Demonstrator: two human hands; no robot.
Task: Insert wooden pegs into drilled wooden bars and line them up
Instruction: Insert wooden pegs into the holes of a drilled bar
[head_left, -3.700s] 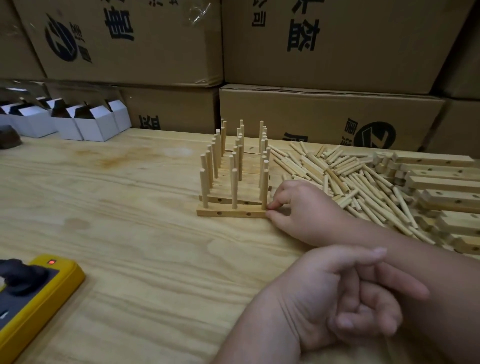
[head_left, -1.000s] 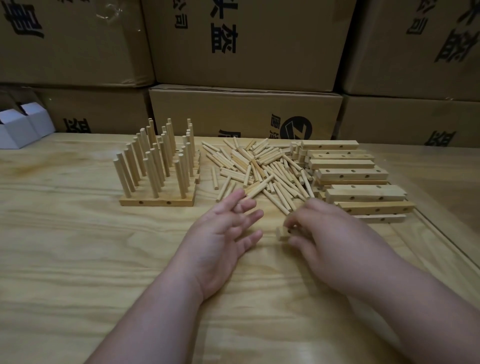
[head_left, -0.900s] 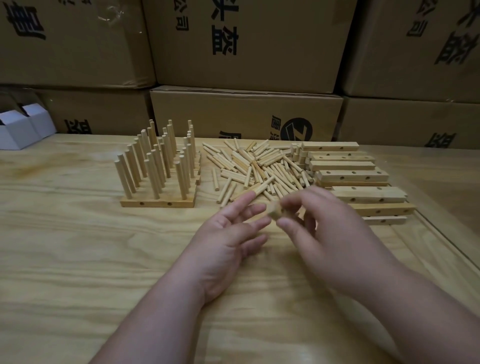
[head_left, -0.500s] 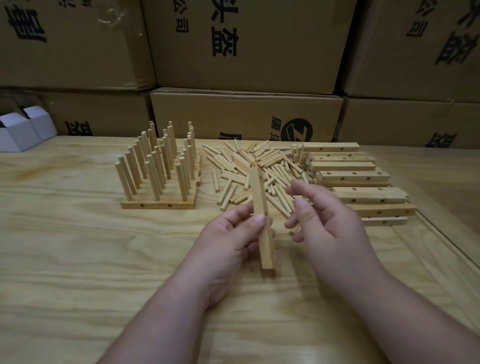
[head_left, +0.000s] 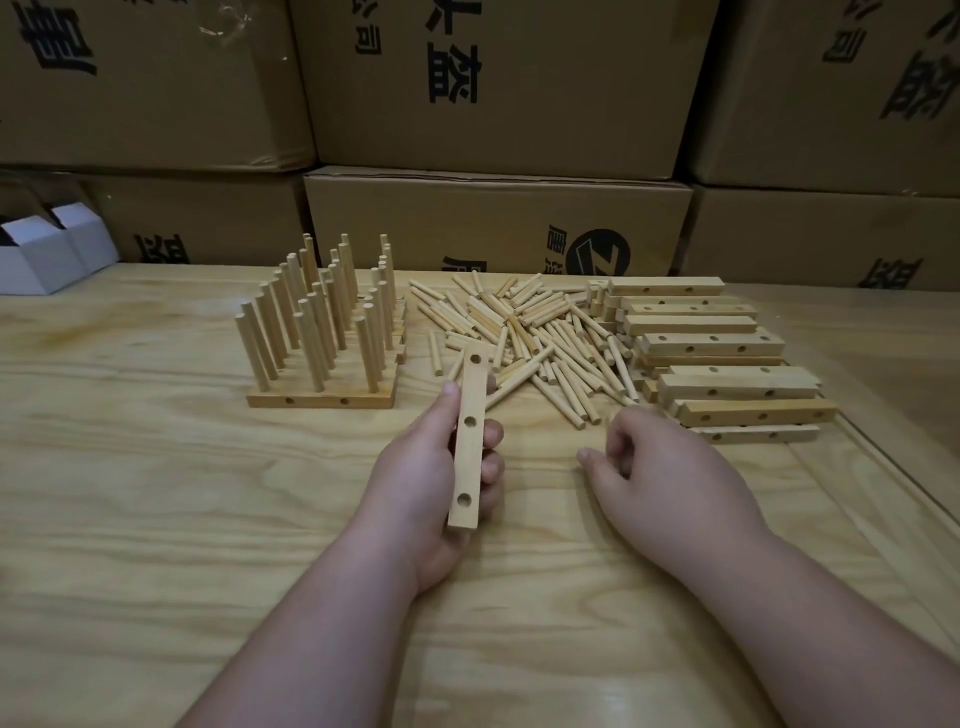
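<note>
Step in hand: a fresh bar is picked up, no pegs in it yet. Left hand grips the drilled bar lengthwise, thumb on one edge and fingers curled round the other, holding it just above the bench with the near end toward the person. Three holes face up, all of them bare.

Right hand sits low near the bench, just right of the bar, fingers loosely curled with nothing in them. It is close to the near edge of the loose peg pile, not touching it.

Finished bars stand in a tight row to the left, pegs upright, front bar square to the bench edge. Undrilled-side stock: stack of empty bars to the right of the pegs. Plenty of both are left, so the job looks roughly mid-run.

Next move, as I read it: right hand takes one peg from the pile, lines it up end-on with a hole and pushes it straight in. The left hand needs to keep the bar steady with its holes up. A tilted peg will likely bind. After three pegs, the bar goes down against the front of the row.

Cardboard boxes sit behind, small white boxes at far left.
</note>
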